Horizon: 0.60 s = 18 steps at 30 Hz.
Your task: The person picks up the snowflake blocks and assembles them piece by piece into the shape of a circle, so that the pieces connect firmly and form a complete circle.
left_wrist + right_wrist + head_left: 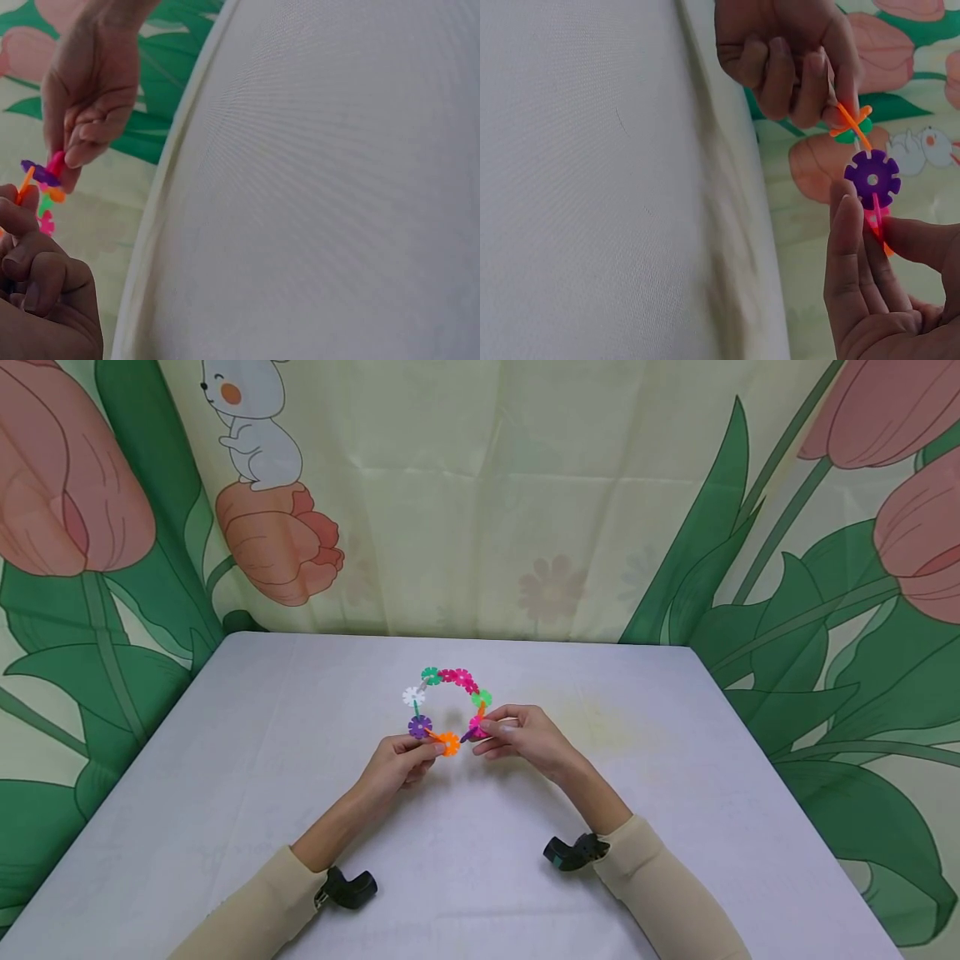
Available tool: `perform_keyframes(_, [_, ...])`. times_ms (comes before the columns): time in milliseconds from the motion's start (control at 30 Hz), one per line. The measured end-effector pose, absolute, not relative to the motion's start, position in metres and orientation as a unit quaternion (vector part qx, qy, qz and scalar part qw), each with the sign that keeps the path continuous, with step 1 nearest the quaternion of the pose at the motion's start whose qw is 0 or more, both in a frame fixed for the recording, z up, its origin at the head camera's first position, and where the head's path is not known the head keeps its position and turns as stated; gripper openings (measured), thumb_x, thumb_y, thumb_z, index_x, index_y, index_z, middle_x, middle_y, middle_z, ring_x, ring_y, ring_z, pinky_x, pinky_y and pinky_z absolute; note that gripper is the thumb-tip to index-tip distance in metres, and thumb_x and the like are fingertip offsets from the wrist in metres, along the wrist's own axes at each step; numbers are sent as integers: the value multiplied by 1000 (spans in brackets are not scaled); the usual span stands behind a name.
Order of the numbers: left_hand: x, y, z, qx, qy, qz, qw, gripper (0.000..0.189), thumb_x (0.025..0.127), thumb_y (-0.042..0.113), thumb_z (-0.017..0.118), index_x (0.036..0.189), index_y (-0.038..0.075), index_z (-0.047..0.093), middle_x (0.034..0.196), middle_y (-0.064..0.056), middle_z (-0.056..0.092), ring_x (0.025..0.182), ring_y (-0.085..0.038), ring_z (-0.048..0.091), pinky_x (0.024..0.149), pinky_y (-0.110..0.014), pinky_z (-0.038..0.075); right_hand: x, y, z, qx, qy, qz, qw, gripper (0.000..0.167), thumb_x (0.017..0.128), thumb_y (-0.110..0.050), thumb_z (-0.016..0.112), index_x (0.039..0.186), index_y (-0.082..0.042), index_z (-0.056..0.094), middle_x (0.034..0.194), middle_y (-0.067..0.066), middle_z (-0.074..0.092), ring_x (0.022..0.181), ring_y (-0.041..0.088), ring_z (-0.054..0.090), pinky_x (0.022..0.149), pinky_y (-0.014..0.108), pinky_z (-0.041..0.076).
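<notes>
A ring of slotted plastic snowflake discs, in several colours, is held up over the table between both hands. My left hand pinches the ring at its lower left, by an orange disc. With thumb and fingertips, my right hand grips a pink disc at the lower right. A purple disc joined to that pink one faces the orange disc, and their edges overlap in the right wrist view. Green, white and red-pink discs form the far arc. Fingers partly hide the gripped pieces.
A white cloth covers the table under the hands. Behind it hangs a curtain printed with tulips and a white rabbit. Black wrist cameras sit at both beige sleeves.
</notes>
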<state>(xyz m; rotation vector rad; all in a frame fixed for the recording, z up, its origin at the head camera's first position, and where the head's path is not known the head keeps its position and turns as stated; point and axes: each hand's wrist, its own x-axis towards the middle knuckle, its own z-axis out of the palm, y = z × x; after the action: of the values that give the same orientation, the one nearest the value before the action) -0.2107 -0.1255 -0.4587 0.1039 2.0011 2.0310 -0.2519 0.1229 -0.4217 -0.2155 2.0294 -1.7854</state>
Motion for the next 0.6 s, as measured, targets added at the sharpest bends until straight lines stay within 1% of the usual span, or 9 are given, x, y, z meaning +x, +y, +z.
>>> perform_keyframes(233, [-211,-125,-460,26,694,706,140,32,103,20,66,107,-12,66,70,3,52,61,-13,37,55,-23,30,-251,121,-421,-85,732,-642,212,26,103,-15,68,121,4,66,123,34,72,90,22,83,82,32,65])
perform_keyframes(367, [-211,-124,-460,17,697,704,136,32,103,21,67,105,-11,67,69,3,52,61,-13,37,55,-23,30,-251,120,-422,-89,728,-646,210,27,103,-15,70,121,4,66,126,37,69,90,23,83,82,32,65])
perform_keyframes(467, [-211,-122,-461,10,699,702,132,31,102,22,68,105,-9,69,68,3,52,61,-13,38,56,-24,30,-251,120,-423,-88,728,-647,208,26,103,-14,70,120,5,66,124,37,69,93,28,82,82,33,65])
perform_keyframes(600, [-210,-121,-461,-2,700,703,128,27,101,24,71,105,-3,75,69,3,52,62,-13,38,57,-24,30,-251,119,-423,-83,734,-644,199,26,103,-13,69,121,5,65,119,32,74,99,39,80,83,35,65])
